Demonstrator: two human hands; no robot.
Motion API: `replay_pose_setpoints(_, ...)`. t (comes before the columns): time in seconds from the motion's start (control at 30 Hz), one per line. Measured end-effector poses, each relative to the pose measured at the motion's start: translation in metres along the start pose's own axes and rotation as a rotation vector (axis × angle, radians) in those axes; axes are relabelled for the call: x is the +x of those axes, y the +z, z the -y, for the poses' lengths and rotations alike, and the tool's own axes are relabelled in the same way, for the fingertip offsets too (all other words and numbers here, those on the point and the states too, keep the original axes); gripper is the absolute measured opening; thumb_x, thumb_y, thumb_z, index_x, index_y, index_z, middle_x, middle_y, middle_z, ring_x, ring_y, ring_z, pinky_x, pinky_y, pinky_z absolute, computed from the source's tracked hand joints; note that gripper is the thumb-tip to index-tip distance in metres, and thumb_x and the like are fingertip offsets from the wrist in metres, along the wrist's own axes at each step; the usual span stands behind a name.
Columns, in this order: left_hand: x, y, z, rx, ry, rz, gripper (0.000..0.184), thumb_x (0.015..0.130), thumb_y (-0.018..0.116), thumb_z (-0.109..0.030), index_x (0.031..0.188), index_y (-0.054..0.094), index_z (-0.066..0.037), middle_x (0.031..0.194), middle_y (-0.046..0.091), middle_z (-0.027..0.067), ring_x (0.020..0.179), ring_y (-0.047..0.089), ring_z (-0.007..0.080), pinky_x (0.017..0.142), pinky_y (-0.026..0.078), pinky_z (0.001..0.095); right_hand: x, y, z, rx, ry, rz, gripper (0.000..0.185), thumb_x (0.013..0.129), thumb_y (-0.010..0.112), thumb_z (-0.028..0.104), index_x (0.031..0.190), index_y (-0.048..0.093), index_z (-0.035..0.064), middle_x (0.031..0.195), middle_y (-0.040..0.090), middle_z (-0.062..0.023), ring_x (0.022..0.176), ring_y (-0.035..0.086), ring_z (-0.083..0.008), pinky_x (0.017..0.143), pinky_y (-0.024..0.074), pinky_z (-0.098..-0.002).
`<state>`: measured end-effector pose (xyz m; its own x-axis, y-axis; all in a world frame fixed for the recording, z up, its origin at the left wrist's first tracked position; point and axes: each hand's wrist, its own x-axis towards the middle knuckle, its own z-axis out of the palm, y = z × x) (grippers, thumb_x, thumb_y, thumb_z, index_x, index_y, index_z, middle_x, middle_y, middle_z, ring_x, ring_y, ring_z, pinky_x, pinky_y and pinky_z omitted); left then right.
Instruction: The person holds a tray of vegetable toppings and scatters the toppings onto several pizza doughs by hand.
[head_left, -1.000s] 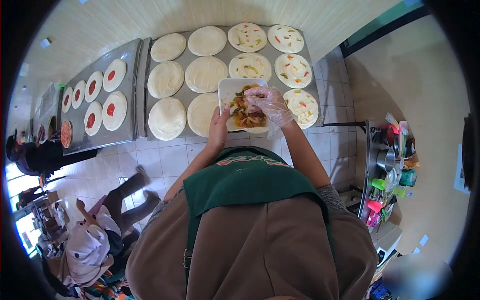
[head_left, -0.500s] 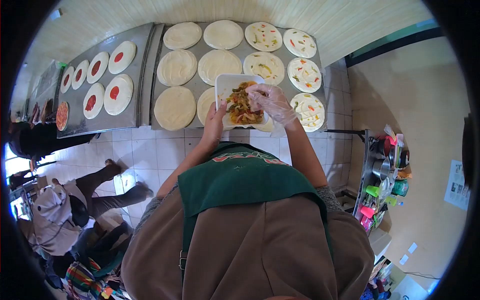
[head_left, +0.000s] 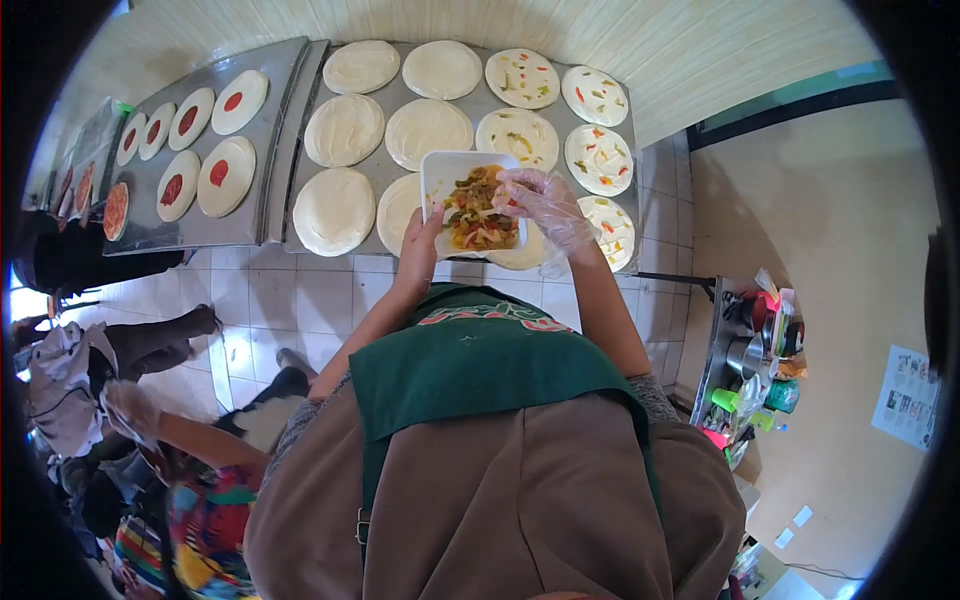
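My left hand, bare, grips the near left side of a white rectangular tub, thumb over the rim. Inside lies a heap of chopped peppers in green, yellow and red. A clear plastic glove covers my right hand, whose fingers are pinched together at the right side of the heap; the pieces in the pinch are partly hidden. Beneath and beyond the tub are pale dough rounds spread with cream on a metal table. Several on the right, such as one round, carry scattered pepper pieces.
A second metal table at the left holds rounds with red sauce. At lower left, another person's gloved hand reaches out near a colourful garment. A shelf with pots and cups stands along the right wall.
My view has shifted slightly, moving the tables a little left. Another person with a gloved hand has come in at lower left. My hands stay at the tub.
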<state>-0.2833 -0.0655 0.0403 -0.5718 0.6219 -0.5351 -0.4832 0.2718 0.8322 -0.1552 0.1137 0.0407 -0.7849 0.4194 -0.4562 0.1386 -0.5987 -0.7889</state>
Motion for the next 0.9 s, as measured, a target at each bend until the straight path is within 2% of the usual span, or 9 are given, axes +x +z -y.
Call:
replay_pose_setpoints(0.07,-0.002,0.005,0.001,-0.011,-0.009,-0.019,0.044,0.097,0.047,-0.034,0.123,0.049,0.002,0.113,0.058,0.0092,0.104,0.051,0.0153,0.093,0.037,0.0283,-0.002,-0.01,-0.002,0.074,-0.026,0.082,0.036,0.08,0.07,0.01,0.111,0.059,-0.0041,0.095,0.065,-0.0115,0.088,0.064,-0.0159,0.079,0.0523,-0.0253)
replay_pose_setpoints(0.17,-0.007,0.013,-0.001,-0.056,-0.008,-0.039,0.044,0.097,0.047,-0.033,0.124,0.049,0.002,0.114,0.057,0.0096,0.106,0.052,0.0158,0.094,0.038,0.0286,-0.004,-0.023,-0.005,-0.013,-0.06,0.073,0.032,0.08,0.069,0.008,0.109,0.059,-0.0029,0.097,0.064,-0.0101,0.088,0.063,-0.0155,0.083,0.0505,-0.0253)
replay_pose_setpoints(0.27,-0.009,0.014,0.004,-0.13,-0.03,-0.078,0.046,0.096,0.049,-0.034,0.125,0.047,0.002,0.114,0.057,0.0098,0.107,0.053,0.0165,0.094,0.039,0.029,-0.001,-0.041,-0.01,-0.008,-0.103,0.035,0.03,0.082,0.068,0.007,0.11,0.058,0.0001,0.098,0.063,-0.0073,0.089,0.063,-0.0148,0.083,0.0518,-0.0264)
replay_pose_setpoints(0.37,-0.015,0.012,-0.001,-0.111,-0.067,-0.157,0.049,0.095,0.05,-0.037,0.126,0.046,0.001,0.115,0.056,0.0101,0.107,0.053,0.0171,0.094,0.04,0.0295,0.005,-0.075,-0.023,0.156,-0.062,-0.105,0.028,0.081,0.068,0.005,0.108,0.06,0.0005,0.096,0.063,-0.0072,0.088,0.062,-0.0139,0.084,0.0517,-0.0266)
replay_pose_setpoints(0.47,-0.011,-0.011,0.014,-0.09,0.015,-0.176,0.052,0.094,0.05,-0.038,0.128,0.044,0.001,0.119,0.055,0.0118,0.108,0.055,0.0192,0.092,0.044,0.032,0.017,-0.106,-0.056,0.192,-0.055,-0.212,0.024,0.075,0.072,0.005,0.096,0.063,-0.0006,0.086,0.063,-0.0069,0.078,0.061,-0.0121,0.072,0.0511,-0.0235)
replay_pose_setpoints(0.57,-0.006,-0.043,0.032,-0.056,0.053,-0.227,0.054,0.095,0.046,-0.039,0.131,0.04,0.001,0.122,0.055,0.013,0.107,0.06,0.0233,0.086,0.051,0.0357,0.042,-0.128,-0.11,-0.008,0.049,-0.186,0.018,0.077,0.069,0.004,0.094,0.063,-0.0007,0.086,0.064,-0.0068,0.075,0.064,-0.0149,0.072,0.0553,-0.0257)
replay_pose_setpoints(0.77,-0.037,-0.059,0.011,-0.121,0.006,-0.32,0.05,0.097,0.043,-0.037,0.131,0.041,-0.001,0.122,0.055,0.0129,0.107,0.06,0.0232,0.085,0.052,0.0359,0.106,-0.128,-0.227,-0.388,0.099,-0.165,0.018,0.07,0.073,0.002,0.086,0.065,-0.0007,0.073,0.063,-0.0054,0.059,0.062,-0.0159,0.055,0.0537,-0.0268)
replay_pose_setpoints(0.87,-0.048,-0.066,0.005,-0.126,-0.004,-0.355,0.051,0.096,0.045,-0.038,0.13,0.04,0.0,0.122,0.055,0.0132,0.107,0.06,0.0234,0.086,0.052,0.0364,0.115,-0.104,-0.217,-0.839,-0.007,-0.134,0.016,0.068,0.072,0.007,0.082,0.066,0.0,0.069,0.064,-0.0068,0.061,0.062,-0.0165,0.056,0.0524,-0.0289)
replay_pose_setpoints(0.9,-0.051,-0.068,0.003,-0.132,-0.007,-0.363,0.052,0.096,0.046,-0.038,0.13,0.04,0.001,0.121,0.054,0.0139,0.107,0.059,0.0236,0.087,0.051,0.0362,0.116,-0.095,-0.207,-0.92,0.001,-0.121,0.016,0.069,0.068,0.013,0.081,0.067,0.0021,0.074,0.065,-0.0106,0.068,0.063,-0.0215,0.063,0.052,-0.0324)
